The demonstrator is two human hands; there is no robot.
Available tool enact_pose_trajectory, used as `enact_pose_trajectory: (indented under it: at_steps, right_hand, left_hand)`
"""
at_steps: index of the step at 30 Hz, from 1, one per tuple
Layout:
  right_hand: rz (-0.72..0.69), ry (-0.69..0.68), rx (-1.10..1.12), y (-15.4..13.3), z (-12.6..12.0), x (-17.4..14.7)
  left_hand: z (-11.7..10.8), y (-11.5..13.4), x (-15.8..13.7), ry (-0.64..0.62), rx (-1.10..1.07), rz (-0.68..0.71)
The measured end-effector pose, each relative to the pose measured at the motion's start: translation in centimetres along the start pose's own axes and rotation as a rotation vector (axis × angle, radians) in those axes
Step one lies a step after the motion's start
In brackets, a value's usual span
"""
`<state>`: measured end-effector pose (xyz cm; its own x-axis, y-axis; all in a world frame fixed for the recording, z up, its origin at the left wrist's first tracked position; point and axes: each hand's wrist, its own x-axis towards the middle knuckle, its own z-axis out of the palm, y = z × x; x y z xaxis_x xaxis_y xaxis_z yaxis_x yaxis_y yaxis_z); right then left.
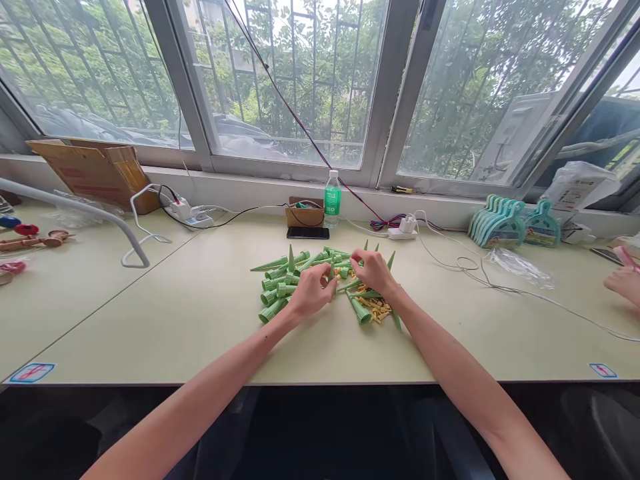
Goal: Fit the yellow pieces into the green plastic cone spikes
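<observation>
A heap of green ribbed plastic spikes, cone-shaped with wide hollow ends, lies on the table. My left hand is closed around one green plastic spike, its tip pointing up between thumb and fingers. To the right, over the pile, my right hand has its fingers pinched together; whatever is in them is hidden. Below that hand small yellow plastic pieces are scattered, with a green cone beside them. Several spikes stand point-up around both hands.
Behind the pile are a phone, a small cardboard box and a water bottle. White cables cross the right side near light-blue hangers. Another person's hand shows at the right edge. A grey bar reaches in from the left.
</observation>
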<state>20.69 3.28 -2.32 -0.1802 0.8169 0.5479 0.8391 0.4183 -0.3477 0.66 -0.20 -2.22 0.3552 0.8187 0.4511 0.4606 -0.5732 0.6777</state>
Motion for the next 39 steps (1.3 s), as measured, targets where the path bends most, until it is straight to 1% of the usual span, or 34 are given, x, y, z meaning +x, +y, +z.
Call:
enact_pose_trajectory:
  at_steps: [6,13,17,21,23,24,26,31,33,36,39]
  right_hand:
    - [0.019,-0.061,-0.040,-0.1,-0.2,0.1]
    - [0.037,-0.067,-0.087,-0.3,-0.6,0.1]
    - [0.041,-0.079,-0.094,-0.2,-0.7,0.2]
    - [0.035,-0.102,-0.060,-0.2,-0.9,0.2]
    - [0.007,-0.133,-0.018,-0.3,-1.2,0.1]
    - [-0.010,-0.153,0.005,-0.4,-1.3,0.1]
    - [-0.040,-0.191,0.037,-0.7,-1.6,-0.1]
    - [-0.104,-0.290,0.015,-1.7,-2.3,-0.5]
    - [-0.125,-0.307,0.008,-2.0,-2.4,-0.6]
    - [-0.158,-0.328,0.007,-2.2,-2.6,-0.6]
    - [-0.179,-0.342,0.012,-2.3,-2.6,-0.7]
  left_hand:
    - [0.2,0.0,0.0,-0.009,-0.061,-0.008]
    - [0.3,-0.1,0.1,0.007,-0.055,-0.014]
    - [0.1,0.4,0.0,0.080,-0.058,-0.005]
    - [-0.3,1.0,0.0,0.231,-0.068,0.021]
    - [-0.3,1.1,0.0,0.251,-0.085,0.036]
    - [-0.3,1.2,0.0,0.233,-0.094,0.048]
    - [-0.2,1.1,-0.1,0.150,-0.086,0.095]
    - [0.4,0.7,-0.6,-0.101,0.078,0.294]
    - [0.5,0.6,-0.7,-0.170,0.124,0.333]
    - [0.5,0.5,-0.9,-0.219,0.157,0.343]
    - [0.4,0.5,-0.9,-0.207,0.164,0.339]
